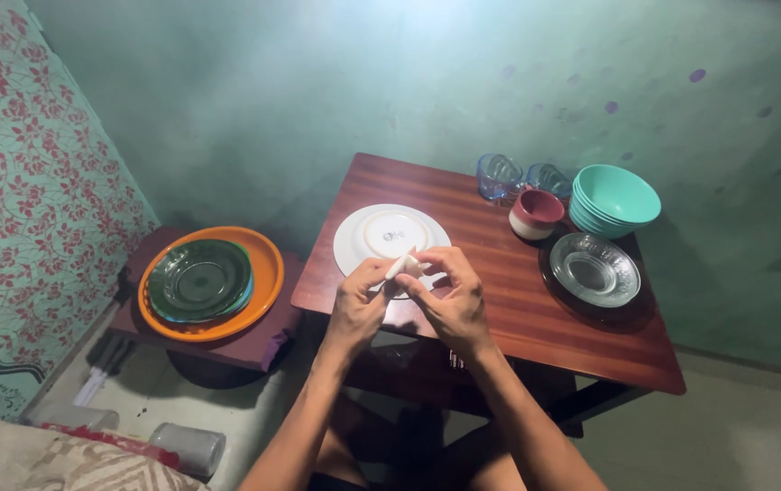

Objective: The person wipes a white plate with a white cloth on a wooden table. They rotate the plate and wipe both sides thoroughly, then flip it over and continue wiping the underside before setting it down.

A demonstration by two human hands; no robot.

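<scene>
My left hand [359, 303] and my right hand [449, 295] meet above the near left edge of a reddish wooden table [499, 300]. Together they pinch a small white object [403, 266] between their fingertips; what it is I cannot tell. Just beyond the hands a white plate [363, 235] lies upside down on the table, its near rim partly hidden by my fingers.
On the table's right side stand a clear glass bowl [595, 268] on a dark plate, a stack of teal bowls [615, 200], a red-and-white cup [536, 213] and two blue glasses [499, 175]. A low stool at left carries an orange plate [263, 273] with green dishes [199, 280].
</scene>
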